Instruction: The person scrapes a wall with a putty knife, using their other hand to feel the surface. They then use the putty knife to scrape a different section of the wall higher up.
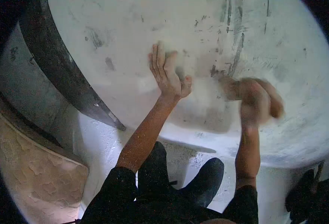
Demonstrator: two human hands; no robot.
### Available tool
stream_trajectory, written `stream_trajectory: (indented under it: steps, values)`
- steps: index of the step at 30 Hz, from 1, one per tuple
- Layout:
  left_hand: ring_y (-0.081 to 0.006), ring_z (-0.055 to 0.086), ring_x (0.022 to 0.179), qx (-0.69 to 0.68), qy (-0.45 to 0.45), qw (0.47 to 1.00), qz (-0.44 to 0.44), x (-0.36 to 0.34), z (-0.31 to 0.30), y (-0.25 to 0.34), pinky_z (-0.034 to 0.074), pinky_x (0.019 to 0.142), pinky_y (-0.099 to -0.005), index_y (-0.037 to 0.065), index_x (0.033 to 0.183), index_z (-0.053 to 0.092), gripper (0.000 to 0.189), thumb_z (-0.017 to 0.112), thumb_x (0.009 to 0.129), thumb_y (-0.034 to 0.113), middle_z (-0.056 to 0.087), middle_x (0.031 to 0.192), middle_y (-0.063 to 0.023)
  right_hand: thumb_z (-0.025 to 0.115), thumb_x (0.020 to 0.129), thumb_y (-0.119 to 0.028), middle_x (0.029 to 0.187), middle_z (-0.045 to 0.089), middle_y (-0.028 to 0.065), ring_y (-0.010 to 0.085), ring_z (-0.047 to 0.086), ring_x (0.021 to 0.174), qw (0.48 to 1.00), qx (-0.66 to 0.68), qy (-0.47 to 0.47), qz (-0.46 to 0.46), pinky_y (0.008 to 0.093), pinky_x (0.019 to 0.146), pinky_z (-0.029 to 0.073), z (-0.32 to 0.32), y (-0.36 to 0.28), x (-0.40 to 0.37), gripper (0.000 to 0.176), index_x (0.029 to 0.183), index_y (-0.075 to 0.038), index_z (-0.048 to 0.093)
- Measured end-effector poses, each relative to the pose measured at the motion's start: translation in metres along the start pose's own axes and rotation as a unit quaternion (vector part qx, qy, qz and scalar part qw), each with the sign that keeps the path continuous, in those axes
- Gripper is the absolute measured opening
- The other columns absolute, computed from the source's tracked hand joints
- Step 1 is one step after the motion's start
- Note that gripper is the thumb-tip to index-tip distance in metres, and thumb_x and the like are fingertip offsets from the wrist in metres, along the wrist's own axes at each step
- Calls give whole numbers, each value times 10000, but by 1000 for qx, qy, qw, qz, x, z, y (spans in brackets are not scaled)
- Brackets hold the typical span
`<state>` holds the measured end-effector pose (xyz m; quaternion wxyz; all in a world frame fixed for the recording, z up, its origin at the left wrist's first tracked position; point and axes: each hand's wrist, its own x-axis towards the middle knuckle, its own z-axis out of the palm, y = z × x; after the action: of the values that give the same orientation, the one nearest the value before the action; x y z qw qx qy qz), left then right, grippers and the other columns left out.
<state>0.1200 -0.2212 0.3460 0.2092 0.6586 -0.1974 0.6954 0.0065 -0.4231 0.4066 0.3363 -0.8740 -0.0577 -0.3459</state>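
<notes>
A large, pale, smoothly curved surface [134, 22] with dark smudges and streaks fills most of the view. My left hand [167, 74] lies against it, fingers stretched out and close together, thumb apart, holding nothing. To its right, my right hand [254, 102] is smeared by motion and closed around a brown, rounded object [275, 104]. That object sticks out past the fist on the right, and a blurred brownish end reaches left toward the surface. Its exact kind cannot be made out. Dark streaks run down the surface just above this hand.
A dark curved strip [56, 52] borders the pale surface on the left. Beside it at lower left stands a tan panel with a patchy pattern [37, 175]. My dark-clothed knees [205, 179] are below the surface's lower edge. A black item [306, 198] is at lower right.
</notes>
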Motion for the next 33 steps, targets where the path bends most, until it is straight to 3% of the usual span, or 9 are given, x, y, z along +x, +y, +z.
stream_trajectory:
  steps: [4,9,11,14,17,21,24,27,33]
  values:
    - [-463,249,1245,-2,-2,1000,19,4,4,-8,141,998,-578,-37,1173,377,595,322,871,472,275,1321,-332,564,774,-126,824,607,109,214,581,764,936,315,43,-151,319,737,461,-11,0,-26,113,789,-21,603]
    - [-432,295,1245,8,19,1000,16,4,5,-6,183,1007,-566,5,1184,401,622,280,884,536,324,1312,-308,546,809,-128,885,575,136,238,563,820,931,-256,157,-208,323,777,462,21,111,-40,140,890,-21,586]
    - [-432,296,1243,10,5,1000,5,2,2,-5,187,1005,-568,2,1180,400,627,278,882,540,325,1312,-307,540,815,-222,860,567,150,260,558,841,871,452,110,-158,315,821,444,-17,-30,-47,222,862,-9,579]
    - [-433,296,1243,0,7,1000,7,3,1,-5,184,1003,-570,0,1179,399,624,271,885,535,327,1310,-307,380,893,-345,747,624,111,266,610,647,886,189,-133,401,334,634,501,-5,-21,-34,390,927,-53,637]
    - [-433,296,1243,5,10,1000,3,3,3,-6,176,1004,-569,-1,1177,403,626,268,885,536,328,1311,-304,474,889,-158,1009,547,149,253,523,975,984,-159,-47,-68,340,937,390,-16,-24,-35,280,1084,44,487]
    - [-431,289,1248,3,6,1000,0,0,2,-1,168,1009,-566,-3,1172,409,629,255,886,536,327,1315,-302,527,823,-193,936,606,120,238,571,873,989,38,109,-96,319,824,420,32,15,-11,227,950,-17,592]
    - [-429,281,1253,7,7,1000,-1,6,4,-6,166,1010,-564,0,1170,413,627,249,888,535,323,1319,-303,483,866,-213,920,609,88,200,578,864,953,240,-8,-182,284,836,436,-25,-26,-39,237,968,-44,615]
    - [-426,276,1257,-7,17,1000,6,0,2,-4,167,1010,-561,2,1172,414,622,254,890,533,319,1322,-304,478,903,-188,975,593,33,143,571,907,940,-22,333,-67,264,870,439,61,132,-28,300,1124,9,524]
    - [-424,273,1261,-9,10,1000,8,4,4,-6,165,1008,-571,11,1183,405,621,257,887,538,312,1326,-302,521,842,-145,931,601,55,177,569,898,968,189,127,-109,285,840,438,15,17,-26,228,1014,-5,575]
